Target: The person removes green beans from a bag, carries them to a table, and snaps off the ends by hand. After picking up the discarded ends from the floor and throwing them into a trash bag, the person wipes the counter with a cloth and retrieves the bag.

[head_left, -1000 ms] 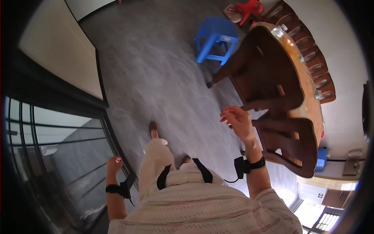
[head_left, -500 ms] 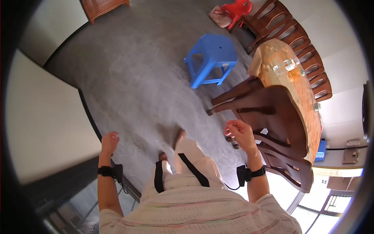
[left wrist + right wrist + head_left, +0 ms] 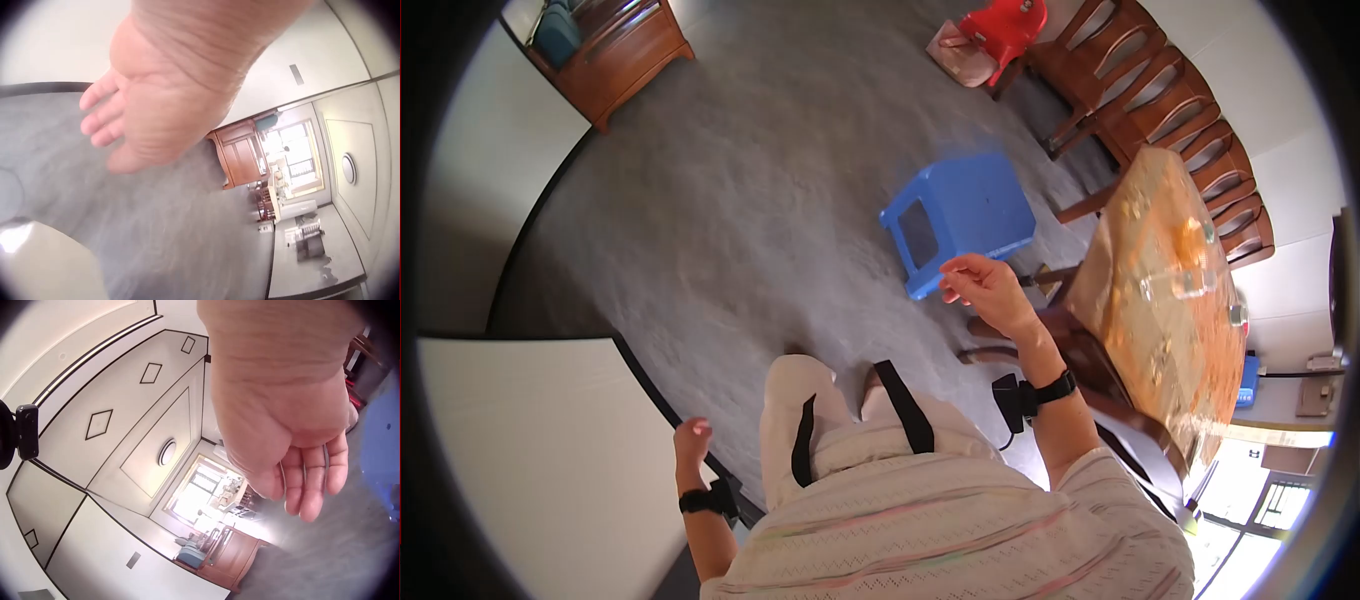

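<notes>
My right hand hangs in front of my body, fingers loosely bent, with nothing in it. In the head view it overlaps the near edge of a blue plastic stool standing on the floor. The right wrist view shows the empty palm, and part of the blue stool at the right edge. Low at my left side is my left hand, beside a white wall corner. Its relaxed fingers hold nothing in the left wrist view.
To the right stands a long table under a clear cover, with glassware on it. Wooden chairs line its far side. A red child's chair and a wooden cabinet-like piece stand farther off. The white wall borders the left.
I have walked forward: the stool and table are nearer and lower in view. More of the wooden piece shows at upper left, and the barred glass door has left view. Both hands stay empty.
</notes>
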